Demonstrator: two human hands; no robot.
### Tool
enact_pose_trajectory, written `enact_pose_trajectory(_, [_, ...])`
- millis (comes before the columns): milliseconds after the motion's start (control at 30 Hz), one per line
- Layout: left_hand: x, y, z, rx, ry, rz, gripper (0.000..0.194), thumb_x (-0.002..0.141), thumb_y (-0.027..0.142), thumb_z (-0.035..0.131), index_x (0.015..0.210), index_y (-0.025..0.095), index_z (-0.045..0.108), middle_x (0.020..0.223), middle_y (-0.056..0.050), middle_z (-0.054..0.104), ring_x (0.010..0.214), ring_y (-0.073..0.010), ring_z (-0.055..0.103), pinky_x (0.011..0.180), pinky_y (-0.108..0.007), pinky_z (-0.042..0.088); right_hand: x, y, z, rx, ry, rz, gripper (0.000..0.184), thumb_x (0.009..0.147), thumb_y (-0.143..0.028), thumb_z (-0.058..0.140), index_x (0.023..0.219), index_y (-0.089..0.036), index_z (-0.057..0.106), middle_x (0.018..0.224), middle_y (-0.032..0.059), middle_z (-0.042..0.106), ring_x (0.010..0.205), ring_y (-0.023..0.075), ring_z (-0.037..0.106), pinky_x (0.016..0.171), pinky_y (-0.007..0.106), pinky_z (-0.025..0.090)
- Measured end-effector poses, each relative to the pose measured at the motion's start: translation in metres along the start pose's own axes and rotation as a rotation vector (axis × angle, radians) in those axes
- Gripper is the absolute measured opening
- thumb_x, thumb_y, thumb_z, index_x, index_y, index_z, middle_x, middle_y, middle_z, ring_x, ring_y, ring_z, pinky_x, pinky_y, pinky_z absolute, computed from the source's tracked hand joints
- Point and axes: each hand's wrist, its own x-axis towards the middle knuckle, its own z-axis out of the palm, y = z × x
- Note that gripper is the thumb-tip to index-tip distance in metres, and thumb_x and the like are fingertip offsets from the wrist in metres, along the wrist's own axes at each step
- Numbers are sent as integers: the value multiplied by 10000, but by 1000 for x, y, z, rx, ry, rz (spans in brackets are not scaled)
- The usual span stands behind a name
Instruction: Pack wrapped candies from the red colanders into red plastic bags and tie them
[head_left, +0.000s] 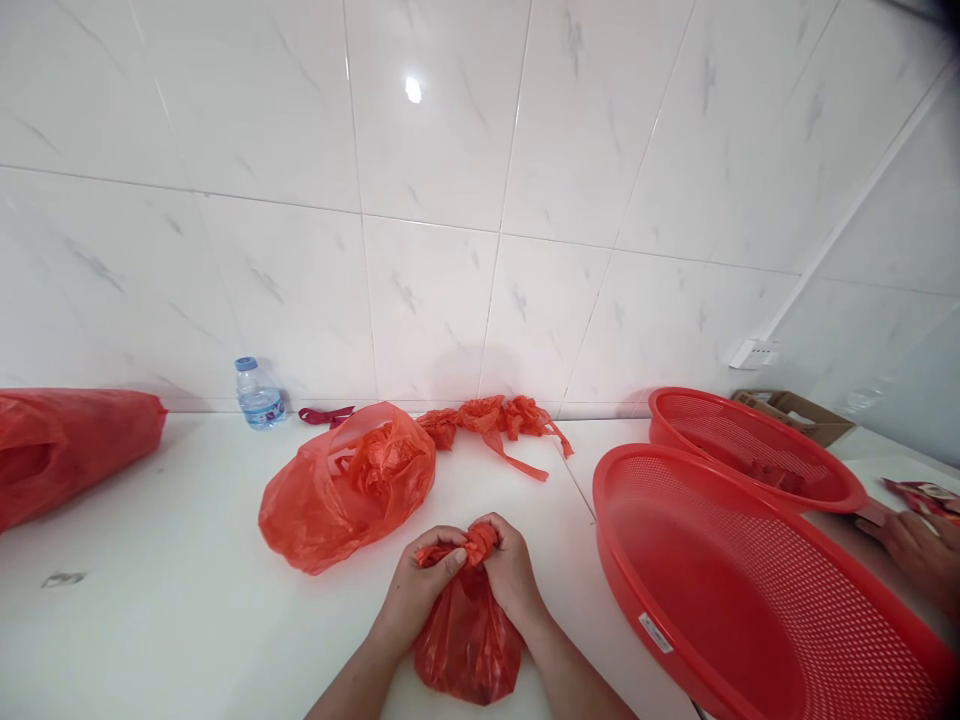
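A small red plastic bag point(469, 640) with a bulging lower part rests on the white table in front of me. My left hand point(429, 572) pinches its gathered neck from the left, the thumb lying across the twisted plastic. On the other side my right hand point(510, 565) grips the same bunched top, its fingers curled around it. What the bag contains cannot be made out through the plastic. Just beyond my left hand lies a larger, loosely opened red plastic bag point(311, 510) with crumpled red plastic inside.
Crumpled red bags point(499, 415), a dark red ribbon point(326, 415) and a water bottle point(259, 397) line the wall. A red bundle point(75, 440) lies left. Two red baskets point(675, 530) stand right, near a cardboard box point(814, 425) and another person's hand point(919, 550).
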Motion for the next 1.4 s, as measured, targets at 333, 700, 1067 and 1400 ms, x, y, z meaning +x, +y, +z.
enact_pose_trajectory(333, [0, -1, 0, -41, -29, -13, 165, 772, 325, 685, 863, 192, 653, 878, -35, 641, 799, -166, 577, 758, -281, 452, -2, -2, 0, -15, 13, -1, 151, 678, -140, 474, 770, -212, 570, 723, -33, 556, 667, 127, 461, 639, 231, 383])
enact_pose_trajectory(700, [2, -4, -1, -80, -39, -5, 156, 764, 310, 697, 855, 193, 652, 890, -22, 633, 797, -155, 575, 755, -273, 449, 0, 2, -1, -1, 4, -12, 109, 673, -145, 497, 741, -197, 564, 702, -35, 546, 659, 124, 457, 624, 227, 380])
enact_pose_trajectory(1067, [2, -5, -2, -45, -31, -3, 162, 759, 308, 700, 864, 192, 658, 914, -31, 633, 821, -163, 578, 772, -276, 456, -1, -2, 0, -10, -6, -6, 126, 688, -142, 469, 758, -204, 554, 721, -36, 551, 671, 123, 459, 658, 235, 384])
enact_pose_trajectory(1400, [1, -1, -1, -45, -38, 4, 143, 760, 300, 701, 843, 192, 655, 928, -28, 614, 835, -165, 575, 785, -279, 454, -1, -1, 0, -12, -6, 2, 137, 686, -138, 465, 766, -204, 554, 711, -39, 545, 655, 117, 448, 640, 229, 373])
